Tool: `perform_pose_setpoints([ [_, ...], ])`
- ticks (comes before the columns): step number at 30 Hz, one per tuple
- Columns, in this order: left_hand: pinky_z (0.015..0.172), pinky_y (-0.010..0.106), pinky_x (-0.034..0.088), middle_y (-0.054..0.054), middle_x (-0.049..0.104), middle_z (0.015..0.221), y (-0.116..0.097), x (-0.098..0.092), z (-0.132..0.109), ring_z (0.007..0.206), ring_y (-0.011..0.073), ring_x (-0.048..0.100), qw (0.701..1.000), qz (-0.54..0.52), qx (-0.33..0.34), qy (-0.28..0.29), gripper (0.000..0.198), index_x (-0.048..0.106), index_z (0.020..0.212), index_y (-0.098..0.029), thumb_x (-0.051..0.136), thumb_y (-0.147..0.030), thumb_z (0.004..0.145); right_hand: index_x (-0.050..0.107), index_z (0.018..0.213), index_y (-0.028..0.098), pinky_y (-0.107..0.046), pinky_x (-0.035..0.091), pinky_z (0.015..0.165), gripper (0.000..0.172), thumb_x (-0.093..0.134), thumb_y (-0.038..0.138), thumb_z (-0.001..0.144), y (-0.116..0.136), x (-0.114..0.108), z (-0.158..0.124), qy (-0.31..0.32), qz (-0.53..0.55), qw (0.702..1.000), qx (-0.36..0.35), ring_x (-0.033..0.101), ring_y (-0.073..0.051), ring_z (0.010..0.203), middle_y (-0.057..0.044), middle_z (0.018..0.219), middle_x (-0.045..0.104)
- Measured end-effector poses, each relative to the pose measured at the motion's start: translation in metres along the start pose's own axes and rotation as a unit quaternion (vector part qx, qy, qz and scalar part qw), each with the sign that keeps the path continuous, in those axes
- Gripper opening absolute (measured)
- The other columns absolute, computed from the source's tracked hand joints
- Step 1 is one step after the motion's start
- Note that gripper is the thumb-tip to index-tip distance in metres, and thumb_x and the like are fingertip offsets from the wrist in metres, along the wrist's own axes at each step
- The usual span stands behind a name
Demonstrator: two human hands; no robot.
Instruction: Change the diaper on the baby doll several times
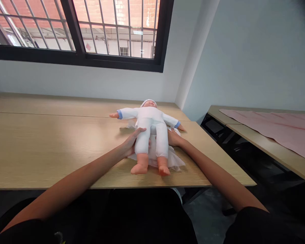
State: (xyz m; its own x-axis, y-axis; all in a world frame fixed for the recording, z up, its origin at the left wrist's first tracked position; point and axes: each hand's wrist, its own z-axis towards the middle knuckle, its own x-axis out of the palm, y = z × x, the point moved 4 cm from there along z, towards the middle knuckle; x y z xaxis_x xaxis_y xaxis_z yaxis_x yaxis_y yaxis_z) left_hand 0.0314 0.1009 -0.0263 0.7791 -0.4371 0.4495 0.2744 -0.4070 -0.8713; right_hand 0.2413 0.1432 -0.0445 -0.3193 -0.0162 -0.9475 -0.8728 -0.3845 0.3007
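Observation:
A baby doll point(149, 115) in a white outfit with blue cuffs lies on its back on the wooden table, arms spread and bare feet towards me. My left hand point(132, 141) is closed around the doll's leg on the left, thumb on top and fingers passing beneath. My right hand point(175, 138) is against the outer side of the other leg; its fingers are mostly hidden behind that leg, so their grip is unclear. A thin, crumpled white sheet point(175, 159) lies under the doll's lower body and sticks out on both sides.
The wooden table point(53, 145) reaches far to the left and ends at a corner on the right. Across a gap, a second table point(244, 130) carries a pink cloth point(282, 127). Behind stand a pale wall and a barred window point(117, 30).

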Motion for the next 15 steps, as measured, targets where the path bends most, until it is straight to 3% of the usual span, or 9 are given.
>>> perform_pose_setpoints([
  [5,0.08,0.034,0.055,0.008,0.069,0.086,-0.003,-0.007,0.006,0.092,0.0262,0.066,0.996,0.071,0.05,0.009,0.038,0.064,0.103,-0.016,0.058,-0.051,0.088,0.052,0.14,0.017,-0.054,0.031,0.114,0.051,0.052,0.031,0.091,0.003,-0.001,0.0,-0.043,-0.009,0.999,-0.01,0.043,-0.035,0.135,-0.014,0.148,0.046],
  [9,0.084,0.033,0.055,0.007,0.07,0.091,-0.008,-0.006,0.007,0.1,0.028,0.066,0.989,0.124,0.078,0.031,0.046,0.061,0.113,-0.02,0.065,-0.054,0.082,0.067,0.112,0.015,-0.042,0.04,0.099,0.031,0.054,0.028,0.087,0.009,-0.006,0.0,-0.097,-0.012,0.995,-0.014,0.059,-0.029,0.106,-0.013,0.12,0.065],
  [12,0.085,0.036,0.057,0.008,0.072,0.095,-0.008,-0.005,0.009,0.102,0.0297,0.066,0.983,0.145,0.08,0.074,0.055,0.058,0.12,-0.023,0.065,-0.06,0.08,0.067,0.089,0.014,-0.032,0.043,0.08,0.02,0.051,0.026,0.084,0.01,-0.008,0.001,-0.156,0.049,0.987,0.003,0.06,-0.021,0.083,-0.011,0.1,0.069],
  [15,0.086,0.038,0.058,0.007,0.074,0.098,-0.009,-0.008,0.011,0.102,0.0311,0.067,0.979,0.148,0.098,0.099,0.06,0.057,0.124,-0.026,0.065,-0.063,0.078,0.058,0.075,0.015,-0.028,0.041,0.071,0.022,0.044,0.028,0.085,0.009,-0.008,-0.001,-0.202,0.174,0.964,0.021,0.055,-0.018,0.074,-0.006,0.083,0.065],
])
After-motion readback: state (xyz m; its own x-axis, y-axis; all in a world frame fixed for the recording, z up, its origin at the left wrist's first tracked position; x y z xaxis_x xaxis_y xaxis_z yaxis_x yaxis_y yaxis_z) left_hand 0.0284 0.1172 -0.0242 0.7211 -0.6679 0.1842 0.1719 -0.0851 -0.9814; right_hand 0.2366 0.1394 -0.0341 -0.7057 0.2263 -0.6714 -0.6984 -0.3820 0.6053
